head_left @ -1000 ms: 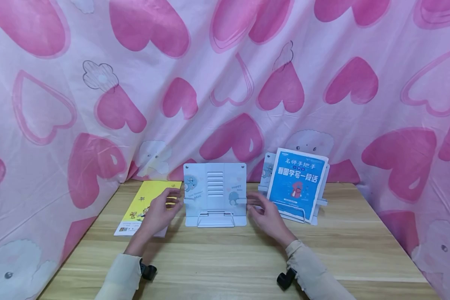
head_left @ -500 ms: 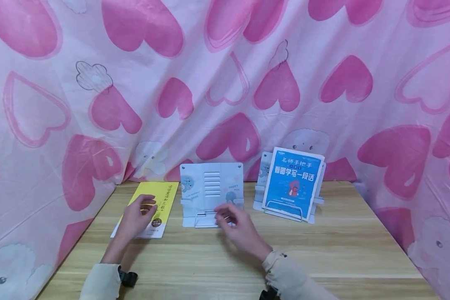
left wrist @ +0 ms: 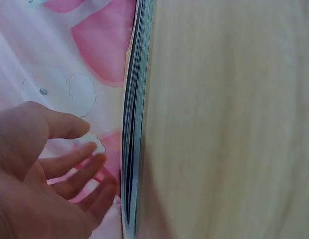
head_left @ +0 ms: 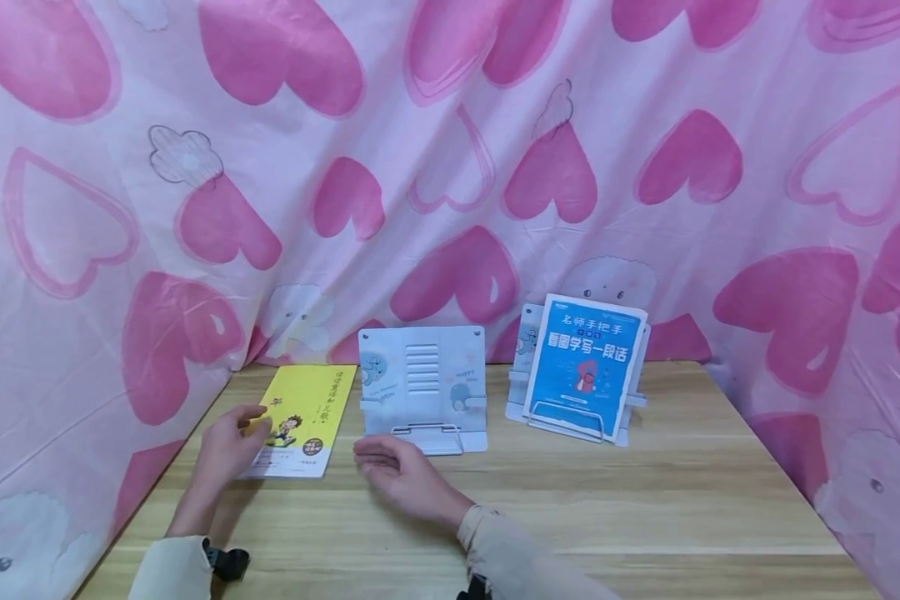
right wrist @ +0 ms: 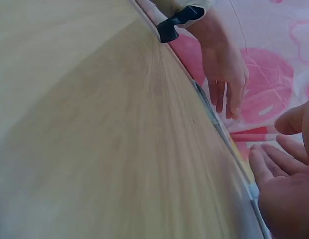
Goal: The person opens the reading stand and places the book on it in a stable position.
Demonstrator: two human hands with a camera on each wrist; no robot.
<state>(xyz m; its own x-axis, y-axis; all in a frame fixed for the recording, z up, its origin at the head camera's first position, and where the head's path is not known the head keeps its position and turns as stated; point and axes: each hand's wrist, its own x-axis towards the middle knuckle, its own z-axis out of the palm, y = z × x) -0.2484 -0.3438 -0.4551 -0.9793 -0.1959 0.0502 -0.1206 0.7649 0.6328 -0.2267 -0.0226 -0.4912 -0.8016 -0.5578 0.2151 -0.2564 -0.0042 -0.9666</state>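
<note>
A yellow book (head_left: 307, 392) with a cartoon child on its cover lies flat at the left of the table. My left hand (head_left: 228, 446) hovers by its left edge, fingers loosely bent with nothing in them. The left wrist view shows the book's page edges (left wrist: 134, 124) beside that hand, a gap between them. My right hand (head_left: 412, 479) is in front of a pale blue book stand (head_left: 423, 375), holding nothing, its fingers extended toward the book. The stand is upright, with a wire ledge at its foot and no book on it.
On the right, a second book stand (head_left: 520, 371) bears a blue book (head_left: 588, 358), leaning back behind its wire ledge. A pink heart-patterned cloth (head_left: 450, 167) hangs behind the wooden table (head_left: 645, 517).
My right hand has gone left from the middle stand's right side to its front left. The left hand has shifted left from beside the stand, across the yellow book to its far edge.
</note>
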